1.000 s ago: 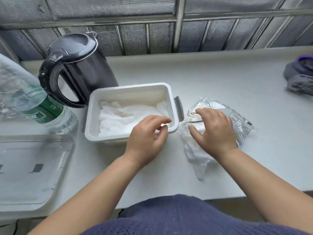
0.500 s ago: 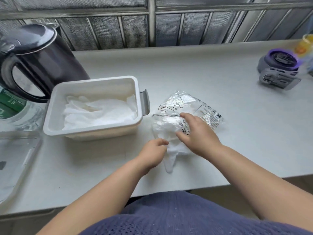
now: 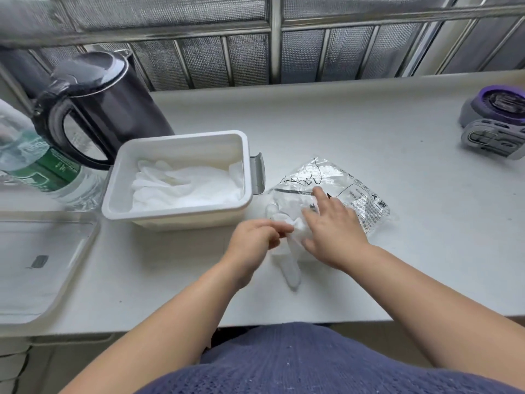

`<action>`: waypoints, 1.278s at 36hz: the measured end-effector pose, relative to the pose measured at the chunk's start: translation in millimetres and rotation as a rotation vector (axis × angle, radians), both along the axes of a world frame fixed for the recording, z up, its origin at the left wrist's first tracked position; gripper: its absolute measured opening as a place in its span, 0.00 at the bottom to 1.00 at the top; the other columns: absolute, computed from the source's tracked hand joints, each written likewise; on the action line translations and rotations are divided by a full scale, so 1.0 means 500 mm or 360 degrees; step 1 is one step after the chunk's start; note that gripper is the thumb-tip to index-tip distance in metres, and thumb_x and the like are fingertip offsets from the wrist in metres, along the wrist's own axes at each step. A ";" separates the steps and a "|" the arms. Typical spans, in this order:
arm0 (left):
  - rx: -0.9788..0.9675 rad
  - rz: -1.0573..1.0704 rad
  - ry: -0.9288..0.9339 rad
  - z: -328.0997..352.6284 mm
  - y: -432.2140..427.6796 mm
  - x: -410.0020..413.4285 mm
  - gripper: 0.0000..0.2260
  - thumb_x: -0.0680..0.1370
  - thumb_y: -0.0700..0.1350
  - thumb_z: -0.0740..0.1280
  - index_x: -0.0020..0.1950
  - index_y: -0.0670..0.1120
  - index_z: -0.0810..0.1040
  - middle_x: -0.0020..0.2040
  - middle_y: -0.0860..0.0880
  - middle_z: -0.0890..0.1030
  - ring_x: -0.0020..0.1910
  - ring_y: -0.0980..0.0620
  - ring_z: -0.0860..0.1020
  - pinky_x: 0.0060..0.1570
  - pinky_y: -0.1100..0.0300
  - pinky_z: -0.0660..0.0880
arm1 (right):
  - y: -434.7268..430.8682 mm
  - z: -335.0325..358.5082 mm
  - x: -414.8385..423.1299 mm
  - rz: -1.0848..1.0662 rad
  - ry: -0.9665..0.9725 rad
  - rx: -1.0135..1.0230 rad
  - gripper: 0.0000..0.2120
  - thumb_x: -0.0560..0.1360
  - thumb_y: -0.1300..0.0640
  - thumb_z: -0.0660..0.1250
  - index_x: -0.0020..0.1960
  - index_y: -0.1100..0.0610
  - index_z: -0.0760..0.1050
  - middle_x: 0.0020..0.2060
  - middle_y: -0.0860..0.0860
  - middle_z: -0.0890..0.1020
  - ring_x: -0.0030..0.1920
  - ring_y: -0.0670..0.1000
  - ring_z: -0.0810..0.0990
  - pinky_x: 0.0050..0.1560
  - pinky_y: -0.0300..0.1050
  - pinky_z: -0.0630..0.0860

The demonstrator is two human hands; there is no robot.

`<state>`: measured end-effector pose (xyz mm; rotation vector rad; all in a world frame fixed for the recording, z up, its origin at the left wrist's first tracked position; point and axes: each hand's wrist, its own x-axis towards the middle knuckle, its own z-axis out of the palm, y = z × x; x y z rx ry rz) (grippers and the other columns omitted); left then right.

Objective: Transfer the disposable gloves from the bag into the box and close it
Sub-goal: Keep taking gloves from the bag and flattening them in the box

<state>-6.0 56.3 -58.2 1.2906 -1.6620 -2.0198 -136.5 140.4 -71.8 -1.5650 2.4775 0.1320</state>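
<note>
The gloves (image 3: 290, 261) were pinched at the bag (image 3: 341, 180) mouth by the left hand (image 3: 252, 243), with the bag pinned under the right hand (image 3: 335, 231), fingers spread. Floppy, slippery stuff, probably best grabbed bunched.

1. My left grip (image 3: 252, 240) is smeared with blur at centre frame; I cannot tell whether its fingertips pinch the glove (image 3: 289, 265).
2. My right grip (image 3: 332, 226) lies flat over the bag (image 3: 355, 191), hiding its mouth and whatever sits under the palm.
3. The bag's print is too small to read.
4. The left edge cuts off the bottle (image 3: 42, 169) and the clear lid (image 3: 34, 285); the right edge cuts the purple-grey device (image 3: 494, 129).
5. The box (image 3: 170, 220) hides the kettle's (image 3: 113, 109) base.
</note>
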 end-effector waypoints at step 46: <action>0.0175 -0.0235 0.0092 0.132 -0.402 0.305 0.09 0.73 0.35 0.69 0.52 0.42 0.80 0.45 0.44 0.80 0.39 0.50 0.78 0.36 0.60 0.76 | -0.344 0.181 0.182 -0.0728 -0.2703 -0.0881 0.05 0.77 0.62 0.64 0.48 0.65 0.74 0.28 0.53 0.78 0.25 0.48 0.78 0.22 0.37 0.72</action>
